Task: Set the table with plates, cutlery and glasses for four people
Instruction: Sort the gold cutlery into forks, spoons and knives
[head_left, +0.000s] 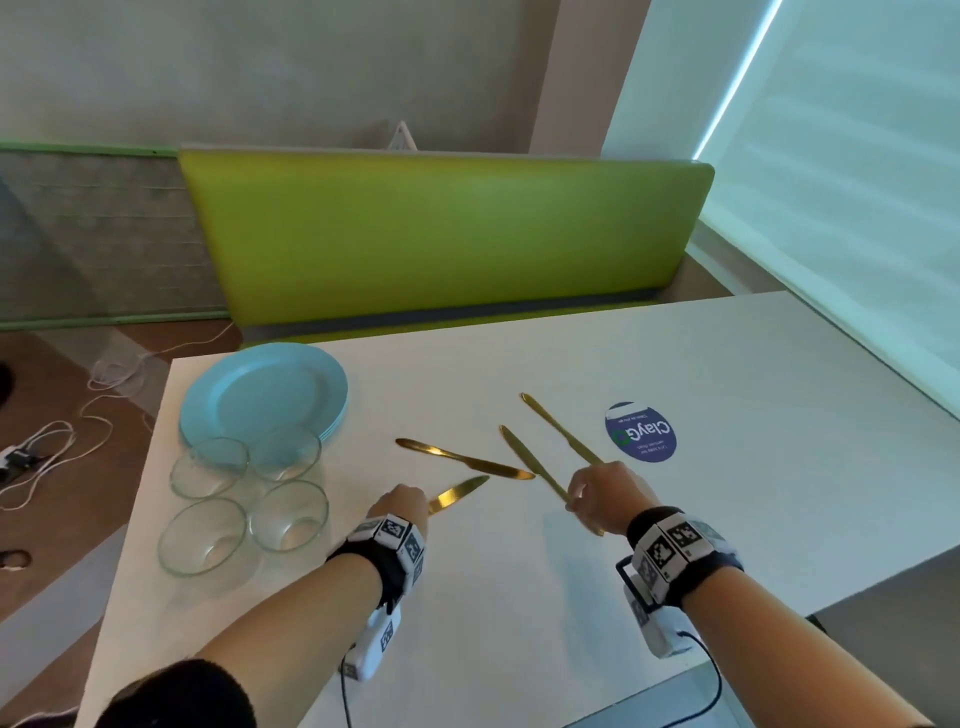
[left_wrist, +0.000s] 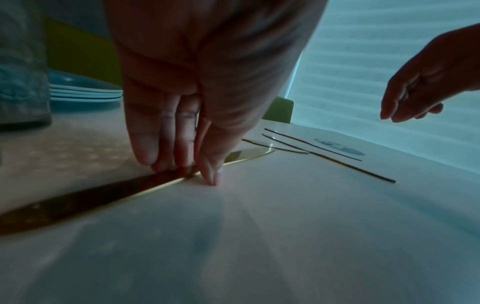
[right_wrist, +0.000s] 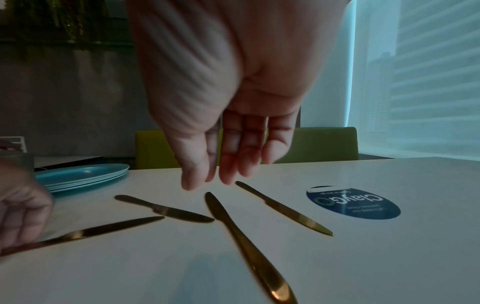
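Note:
Several gold knives lie loose on the white table. My left hand pinches the nearest knife by its handle, fingers on one side and thumb on the other, with the knife still flat on the table. My right hand hovers a little above two other knives with its fingers relaxed, pointing down and holding nothing. Another knife lies between the hands. A stack of blue plates and several empty glasses stand at the table's left.
A round blue sticker is stuck to the table right of the knives. A green bench runs behind the far edge. White cables trail on the floor at the left. A window blind fills the right side.

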